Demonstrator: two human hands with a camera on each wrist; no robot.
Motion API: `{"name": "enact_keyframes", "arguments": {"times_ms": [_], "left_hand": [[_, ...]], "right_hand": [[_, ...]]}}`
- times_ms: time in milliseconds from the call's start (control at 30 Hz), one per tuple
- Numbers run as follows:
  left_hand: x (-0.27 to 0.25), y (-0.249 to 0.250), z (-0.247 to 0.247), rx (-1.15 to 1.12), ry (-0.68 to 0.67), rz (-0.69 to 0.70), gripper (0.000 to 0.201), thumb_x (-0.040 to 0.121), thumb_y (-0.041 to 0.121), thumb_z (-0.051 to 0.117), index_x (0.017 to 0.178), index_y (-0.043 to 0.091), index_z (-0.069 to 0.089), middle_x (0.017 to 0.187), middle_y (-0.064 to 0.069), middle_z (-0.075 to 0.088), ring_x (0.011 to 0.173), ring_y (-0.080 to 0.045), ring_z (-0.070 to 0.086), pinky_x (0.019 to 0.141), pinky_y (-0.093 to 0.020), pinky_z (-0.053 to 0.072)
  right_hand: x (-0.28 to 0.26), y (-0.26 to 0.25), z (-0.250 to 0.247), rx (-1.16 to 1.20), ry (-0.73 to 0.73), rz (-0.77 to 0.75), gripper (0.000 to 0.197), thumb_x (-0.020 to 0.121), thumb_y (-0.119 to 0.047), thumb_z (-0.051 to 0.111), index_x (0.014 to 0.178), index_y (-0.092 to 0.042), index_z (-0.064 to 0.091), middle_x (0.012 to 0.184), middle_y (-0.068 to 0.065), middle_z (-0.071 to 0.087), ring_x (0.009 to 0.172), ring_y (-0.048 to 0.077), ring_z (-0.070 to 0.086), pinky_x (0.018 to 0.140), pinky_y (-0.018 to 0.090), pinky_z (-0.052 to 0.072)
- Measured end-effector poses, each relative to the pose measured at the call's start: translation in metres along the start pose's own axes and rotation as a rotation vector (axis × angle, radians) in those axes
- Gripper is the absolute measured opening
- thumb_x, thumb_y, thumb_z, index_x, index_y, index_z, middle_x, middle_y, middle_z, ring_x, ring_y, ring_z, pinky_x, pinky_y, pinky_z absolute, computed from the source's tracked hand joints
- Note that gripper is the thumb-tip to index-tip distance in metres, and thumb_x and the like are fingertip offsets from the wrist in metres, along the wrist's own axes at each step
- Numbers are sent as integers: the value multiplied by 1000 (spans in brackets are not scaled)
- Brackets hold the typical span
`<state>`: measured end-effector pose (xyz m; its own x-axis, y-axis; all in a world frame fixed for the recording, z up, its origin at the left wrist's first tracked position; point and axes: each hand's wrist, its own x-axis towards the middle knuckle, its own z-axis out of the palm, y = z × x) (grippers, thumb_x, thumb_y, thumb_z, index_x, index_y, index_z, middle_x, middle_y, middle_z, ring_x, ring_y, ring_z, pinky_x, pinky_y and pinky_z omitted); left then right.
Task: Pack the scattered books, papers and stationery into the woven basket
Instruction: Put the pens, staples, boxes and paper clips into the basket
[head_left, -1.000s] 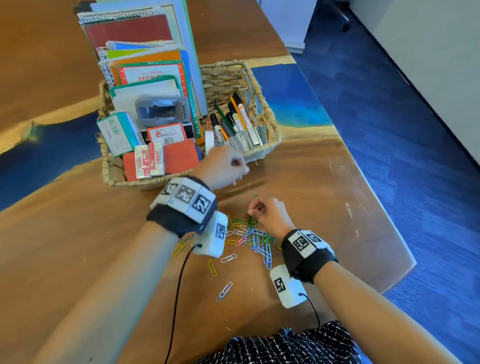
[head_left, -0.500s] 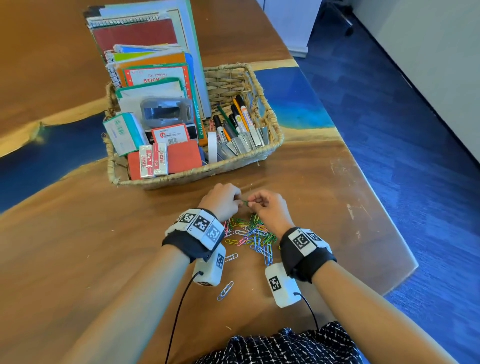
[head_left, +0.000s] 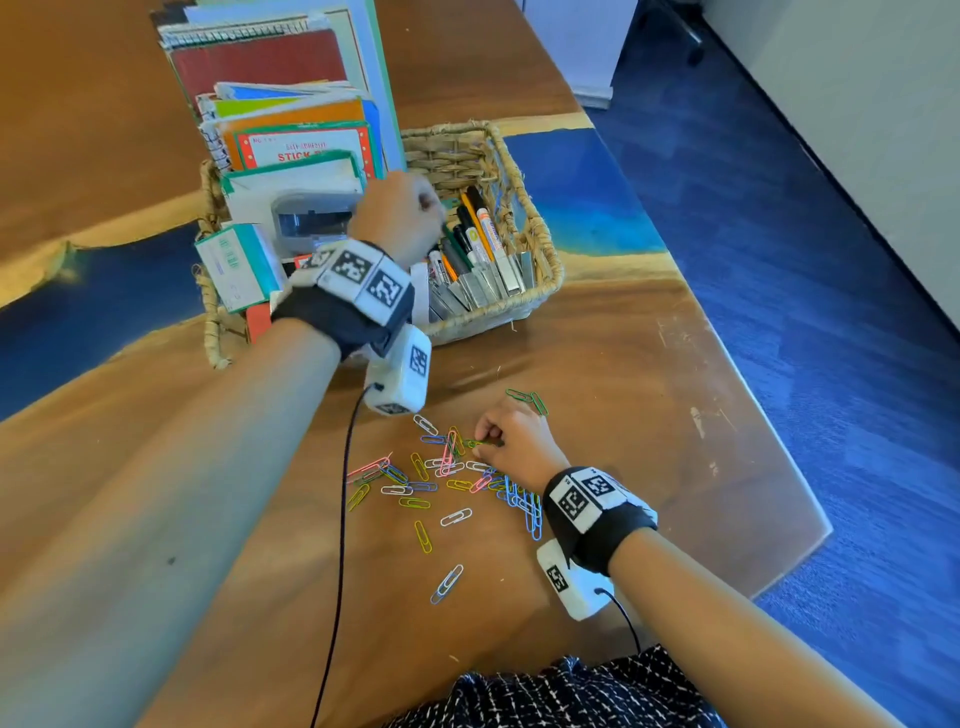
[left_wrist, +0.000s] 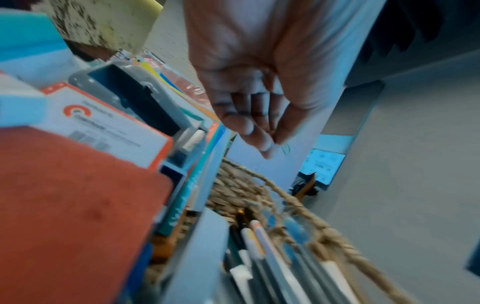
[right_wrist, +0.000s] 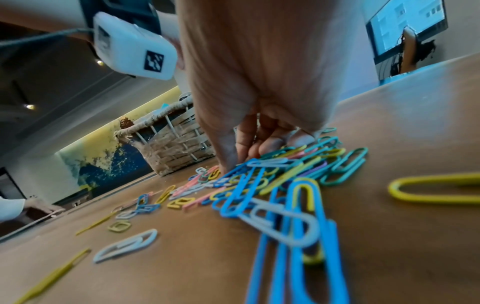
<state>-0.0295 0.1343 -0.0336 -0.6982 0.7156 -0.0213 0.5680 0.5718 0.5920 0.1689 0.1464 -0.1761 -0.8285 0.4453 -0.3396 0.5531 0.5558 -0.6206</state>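
Observation:
The woven basket (head_left: 540, 228) stands on the wooden table, holding upright notebooks (head_left: 291, 104), small boxes and pens (head_left: 478, 228). My left hand (head_left: 400, 218) hovers over its middle. In the left wrist view the left hand (left_wrist: 274, 144) has thumb and fingertips pinched together, with a blurred green paper clip (left_wrist: 285, 148) at their tips, above the basket (left_wrist: 337, 236). Coloured paper clips (head_left: 415, 483) lie scattered on the table in front of the basket. My right hand (head_left: 485, 434) rests among them and pinches a green clip (head_left: 483, 443); its fingertips (right_wrist: 228, 162) touch the pile (right_wrist: 285, 164).
Two green clips (head_left: 527, 400) lie just beyond the right hand. The table's right edge (head_left: 753, 467) runs close by, with blue carpet below. A cable (head_left: 340, 545) hangs from the left wrist camera over the table. Bare wood lies left of the clips.
The hands met above the clip pile half a second ago. Since then the left hand has risen over the basket, and the right hand has dropped back onto the clips.

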Motion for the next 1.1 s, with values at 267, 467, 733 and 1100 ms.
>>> {"name": "enact_keyframes", "arguments": {"times_ms": [267,467,733,1100], "left_hand": [[-12,-14,5,-38,68,-23,22,94,18,47,110,9,61,93,-4,61,87,-21,59,70,-26,48],[-80,-13,42,-97,-183,114,17,95,17,49,93,11,65,77,3,61,63,-7,57,61,-22,46],[-119,-49,94,27,-458,-112,20,94,20,51,106,18,67,108,-4,66,102,-24,59,89,-35,47],[-115,-54,97,4,-483,-175,24,92,17,55,68,21,56,80,-5,60,95,-27,56,85,-37,47]], "right_hand": [[-2,-4,-1,-4,-19,30,9,83,-13,64,82,-20,58,92,-6,44,99,14,47,84,29,25],[-2,-1,-6,214,14,83,16,83,0,61,79,-15,57,63,-13,47,62,5,47,71,16,41],[-6,5,-14,440,77,81,14,82,-2,67,78,-15,62,64,-8,50,58,0,42,57,4,38],[1,8,-7,544,131,104,28,81,-1,67,67,-24,57,67,-3,56,64,10,51,70,23,48]]}}
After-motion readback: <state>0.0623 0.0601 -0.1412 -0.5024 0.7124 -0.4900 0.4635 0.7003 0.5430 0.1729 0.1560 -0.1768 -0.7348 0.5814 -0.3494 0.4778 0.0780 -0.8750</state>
